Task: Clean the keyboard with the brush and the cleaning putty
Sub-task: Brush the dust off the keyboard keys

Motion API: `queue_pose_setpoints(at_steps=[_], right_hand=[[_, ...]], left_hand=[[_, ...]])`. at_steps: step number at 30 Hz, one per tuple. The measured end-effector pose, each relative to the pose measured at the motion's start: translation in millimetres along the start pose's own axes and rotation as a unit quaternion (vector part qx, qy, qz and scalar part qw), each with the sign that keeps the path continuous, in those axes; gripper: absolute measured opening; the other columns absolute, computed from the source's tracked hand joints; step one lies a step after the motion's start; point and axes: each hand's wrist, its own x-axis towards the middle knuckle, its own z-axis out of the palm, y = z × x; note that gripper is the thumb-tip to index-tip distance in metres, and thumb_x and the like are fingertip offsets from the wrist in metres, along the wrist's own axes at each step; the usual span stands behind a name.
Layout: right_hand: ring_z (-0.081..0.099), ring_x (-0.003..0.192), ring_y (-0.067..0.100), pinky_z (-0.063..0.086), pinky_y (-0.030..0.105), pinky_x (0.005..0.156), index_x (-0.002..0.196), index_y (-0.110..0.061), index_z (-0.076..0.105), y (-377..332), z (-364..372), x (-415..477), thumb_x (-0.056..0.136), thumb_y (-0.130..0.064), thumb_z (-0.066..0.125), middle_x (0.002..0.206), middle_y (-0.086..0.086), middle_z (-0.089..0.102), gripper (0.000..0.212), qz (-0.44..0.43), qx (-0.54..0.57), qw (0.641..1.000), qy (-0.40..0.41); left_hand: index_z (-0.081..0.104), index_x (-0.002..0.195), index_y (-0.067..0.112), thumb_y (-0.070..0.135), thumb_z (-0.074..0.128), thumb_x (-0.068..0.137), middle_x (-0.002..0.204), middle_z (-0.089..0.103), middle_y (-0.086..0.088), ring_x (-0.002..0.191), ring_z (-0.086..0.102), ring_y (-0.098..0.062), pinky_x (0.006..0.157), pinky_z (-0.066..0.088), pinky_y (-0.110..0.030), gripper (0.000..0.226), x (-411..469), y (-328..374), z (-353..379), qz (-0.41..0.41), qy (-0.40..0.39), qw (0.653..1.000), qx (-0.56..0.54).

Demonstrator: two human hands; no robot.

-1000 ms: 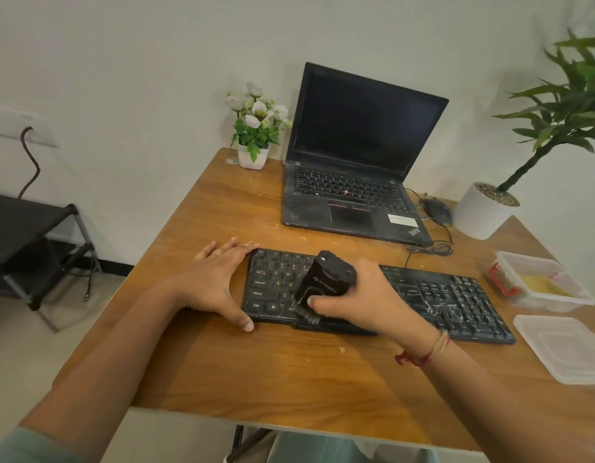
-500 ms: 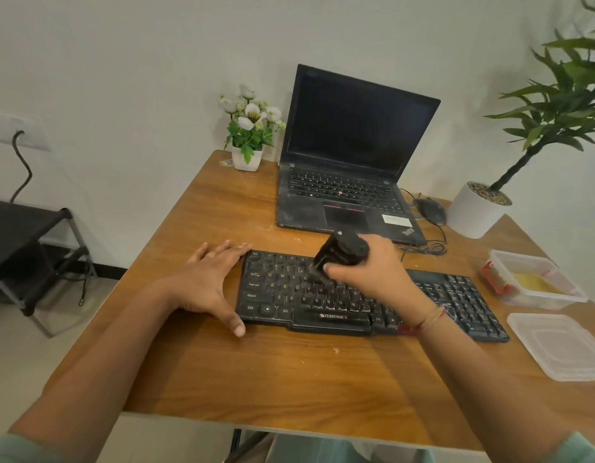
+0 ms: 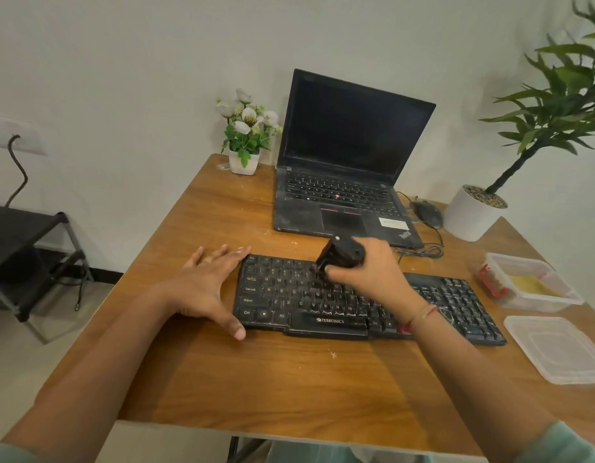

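Note:
A dusty black keyboard (image 3: 282,295) lies across the middle of the wooden table (image 3: 289,382). My right hand (image 3: 366,275) is closed around a chunky black brush (image 3: 341,253), its bristle end down on the upper key rows near the keyboard's middle. My left hand (image 3: 205,285) lies flat and spread on the table, fingers and thumb framing the keyboard's left end. An open clear box (image 3: 530,285) holding yellow putty (image 3: 531,285) sits at the right.
An open black laptop (image 3: 342,168) stands behind the keyboard, with a mouse (image 3: 428,213) and cable to its right. A small flower pot (image 3: 244,162), a large white plant pot (image 3: 470,213), the box's lid (image 3: 560,352) and a dark shelf (image 3: 22,235) surround the work area.
My right hand carried the brush from the keyboard's front edge up to the upper key rows. My left hand stayed put at the keyboard's left end.

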Motion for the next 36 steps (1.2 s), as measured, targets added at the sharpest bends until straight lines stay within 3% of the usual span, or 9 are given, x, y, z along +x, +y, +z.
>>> queue_pose_setpoints(at_steps=[4,7,12,17,23,25,29,34,36], right_hand=[[0.048,0.051,0.008,0.041,0.023,0.048,0.070,-0.005,0.058,-10,21,-25,0.071,-0.021,0.074,0.062,0.002,0.060,0.023,-0.060,0.012,0.996,-0.071],[0.057,0.058,0.012,0.044,0.017,0.048,0.077,-0.007,0.060,-12,11,-24,0.072,-0.018,0.075,0.070,0.001,0.064,0.020,-0.043,0.060,0.991,-0.115],[0.054,0.056,0.006,0.043,0.015,0.048,0.074,-0.014,0.060,1,2,-3,0.072,-0.025,0.075,0.065,-0.005,0.060,0.019,0.003,-0.016,1.000,0.006],[0.066,0.070,0.016,0.053,0.026,0.058,0.081,-0.010,0.063,-5,8,-33,0.071,-0.018,0.077,0.076,0.004,0.068,0.019,-0.026,0.094,0.987,-0.124],[0.059,0.057,0.013,0.051,0.025,0.048,0.069,-0.013,0.059,12,6,-18,0.072,-0.022,0.075,0.063,0.001,0.063,0.019,0.001,0.014,0.999,0.041],[0.050,0.050,0.008,0.040,0.018,0.044,0.062,-0.015,0.055,7,15,-29,0.071,-0.023,0.075,0.055,-0.005,0.056,0.024,-0.018,0.014,1.000,0.006],[0.063,0.062,0.015,0.050,0.025,0.052,0.073,-0.013,0.062,-4,10,-47,0.069,-0.019,0.078,0.068,0.001,0.066,0.017,-0.048,0.088,0.988,-0.115],[0.062,0.064,0.019,0.052,0.034,0.057,0.074,-0.006,0.061,13,-4,-14,0.071,-0.025,0.074,0.069,0.007,0.065,0.024,-0.006,-0.020,0.998,0.058],[0.059,0.059,0.014,0.050,0.028,0.054,0.071,-0.012,0.058,17,2,-15,0.073,-0.025,0.074,0.066,0.002,0.064,0.020,0.001,-0.003,0.999,0.048]], left_hand=[[-0.016,0.147,0.036,0.097,0.051,0.024,0.158,-0.011,0.009,0.129,-0.025,0.004,0.108,-0.025,-0.032,0.152,0,0,1,0.000,0.010,1.000,-0.002],[-0.014,0.147,0.037,0.095,0.052,0.026,0.158,-0.009,0.009,0.128,-0.024,0.006,0.108,-0.024,-0.031,0.150,0,0,2,-0.001,0.014,1.000,-0.003],[-0.013,0.147,0.037,0.098,0.047,0.020,0.152,-0.012,0.016,0.124,-0.025,0.005,0.104,-0.024,-0.027,0.154,-4,3,0,-0.001,0.015,1.000,-0.009],[-0.013,0.147,0.037,0.099,0.047,0.021,0.157,-0.009,0.011,0.126,-0.024,0.006,0.105,-0.024,-0.028,0.152,-1,1,2,0.000,0.019,1.000,-0.003],[-0.012,0.147,0.038,0.098,0.047,0.019,0.150,-0.011,0.018,0.121,-0.024,0.008,0.103,-0.023,-0.024,0.153,-4,4,1,-0.002,0.018,1.000,-0.010],[-0.012,0.147,0.038,0.098,0.048,0.022,0.158,-0.008,0.008,0.124,-0.023,0.007,0.106,-0.022,-0.027,0.151,-3,2,2,-0.002,0.022,1.000,-0.004],[-0.011,0.147,0.039,0.098,0.049,0.022,0.159,-0.005,0.004,0.124,-0.023,0.006,0.105,-0.022,-0.027,0.151,-3,2,3,-0.004,0.024,1.000,-0.011],[-0.011,0.147,0.040,0.098,0.047,0.019,0.159,-0.007,0.001,0.122,-0.023,0.005,0.103,-0.021,-0.026,0.152,-5,4,2,-0.015,0.023,1.000,-0.011],[-0.012,0.147,0.040,0.098,0.047,0.019,0.159,-0.008,0.000,0.123,-0.023,0.004,0.104,-0.021,-0.027,0.152,-3,2,3,-0.016,0.025,1.000,-0.006]])
